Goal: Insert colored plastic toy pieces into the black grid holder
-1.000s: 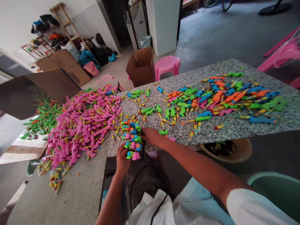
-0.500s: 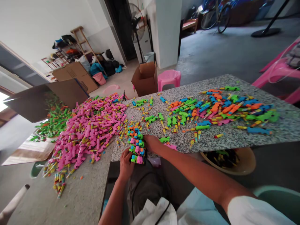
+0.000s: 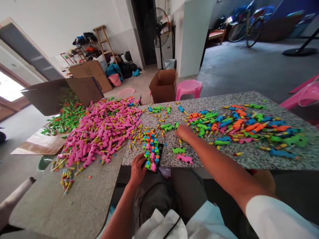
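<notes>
My left hand (image 3: pixel 138 169) grips the near end of a black tray (image 3: pixel 159 154) at the table's front edge; a pile of small assembled toys (image 3: pixel 151 147) in pink, green, blue and orange lies on it. My right hand (image 3: pixel 183 131) reaches out over the speckled table (image 3: pixel 224 159) and rests palm down among loose green toy pieces (image 3: pixel 169 126); its fingers are bent, and I cannot see whether they hold one. A green piece (image 3: pixel 178 150) and a pink piece (image 3: pixel 184 158) lie near the right forearm.
A big heap of pink pieces (image 3: pixel 99 132) covers the left table, green ones (image 3: pixel 64 118) beyond it by a cardboard flap (image 3: pixel 50 96). Mixed coloured pieces (image 3: pixel 244 127) spread at right. An open carton (image 3: pixel 163 84) and pink stool (image 3: pixel 188 88) stand behind.
My right hand has left the tray's side and moved forward and right onto the loose green pieces. The left hand stays on the tray. The view has tilted upward.
</notes>
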{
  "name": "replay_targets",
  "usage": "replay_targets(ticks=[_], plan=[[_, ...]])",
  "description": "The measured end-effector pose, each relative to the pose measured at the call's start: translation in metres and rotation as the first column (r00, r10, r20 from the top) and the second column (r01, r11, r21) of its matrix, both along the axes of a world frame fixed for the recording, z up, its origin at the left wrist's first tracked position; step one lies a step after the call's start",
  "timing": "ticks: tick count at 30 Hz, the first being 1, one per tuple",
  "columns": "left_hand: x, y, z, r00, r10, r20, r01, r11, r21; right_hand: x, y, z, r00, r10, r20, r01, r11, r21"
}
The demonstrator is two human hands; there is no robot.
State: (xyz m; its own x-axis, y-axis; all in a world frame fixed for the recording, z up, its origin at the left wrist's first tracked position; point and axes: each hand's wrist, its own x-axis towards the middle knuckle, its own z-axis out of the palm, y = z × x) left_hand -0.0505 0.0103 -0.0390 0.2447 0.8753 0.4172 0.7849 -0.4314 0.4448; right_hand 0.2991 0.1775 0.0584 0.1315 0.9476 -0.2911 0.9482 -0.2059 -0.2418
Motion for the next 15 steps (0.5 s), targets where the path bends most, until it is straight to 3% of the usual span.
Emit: replay_targets(ticks=[5,8,10,12,15], plan=[[-0.001,0.0,-0.001,1.0,0.002,-0.01,-0.002,1.0,-0.01,0.003,-0.006,-0.01,0.998,-0.066,-0.005,0.066,0.998,-0.002],[-0.002,-0.001,0.0,1.0,0.004,-0.018,-0.005,1.0,-0.027,0.002,-0.015,-0.011,0.98,-0.07,-0.188,0.088,0.992,0.088],[-0.002,-0.001,0.0,1.0,0.004,-0.014,-0.004,1.0,-0.03,-0.004,-0.028,-0.012,0.894,-0.034,-0.446,0.086,0.992,0.097],[-0.003,0.0,-0.001,1.0,0.003,-0.005,-0.003,1.0,-0.025,-0.016,-0.043,-0.016,0.731,-0.002,-0.682,0.066,0.995,0.068],[-0.003,0.002,-0.001,1.0,-0.007,0.001,0.007,1.0,-0.023,-0.039,-0.062,-0.024,0.552,0.036,-0.833,0.027,0.998,0.061]])
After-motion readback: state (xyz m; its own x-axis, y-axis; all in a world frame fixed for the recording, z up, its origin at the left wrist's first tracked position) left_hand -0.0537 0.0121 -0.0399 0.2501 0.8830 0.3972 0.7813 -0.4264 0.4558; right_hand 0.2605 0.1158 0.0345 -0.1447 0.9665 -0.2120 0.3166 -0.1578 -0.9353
